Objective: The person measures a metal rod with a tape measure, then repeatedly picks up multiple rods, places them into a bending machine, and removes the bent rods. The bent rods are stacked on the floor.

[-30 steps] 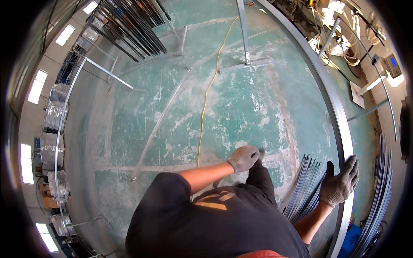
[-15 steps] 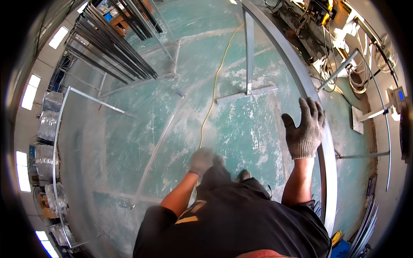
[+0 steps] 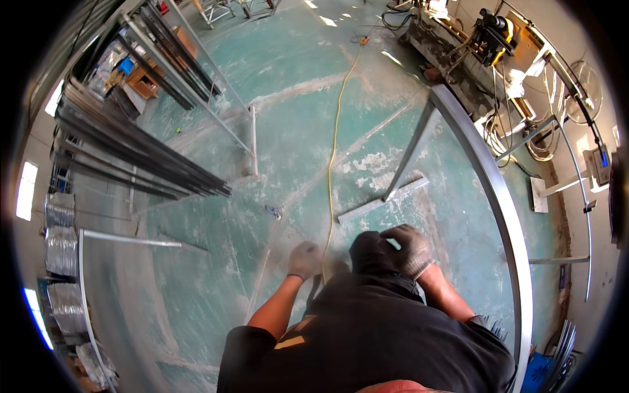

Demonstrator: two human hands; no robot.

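My left hand (image 3: 304, 260), in a grey glove, hangs over the floor beside a yellow cable (image 3: 332, 167). It is smeared, so its fingers cannot be made out, and nothing shows in it. Close to my raised dark-trousered leg (image 3: 368, 250) is my gloved right hand (image 3: 413, 254). Its fingers are bent with a gap between them and the thumb, and it holds nothing visible. To the right of it a long grey metal beam (image 3: 495, 187) curves through the view, apart from both hands. A metal stand (image 3: 409, 157) with a flat foot supports the beam's far end.
Dark metal bars (image 3: 151, 147) lie on a rack at the left. Wrapped bundles (image 3: 60, 245) line the left wall behind a metal frame (image 3: 131, 238). Machinery with hanging cables (image 3: 495, 39) stands at the far right. Upright rods (image 3: 560, 357) lean near a blue object (image 3: 538, 372).
My right hand has left the beam and come down and left to my leg. My view has shifted, and one leg is lifted higher. The left hand stays low over the floor.
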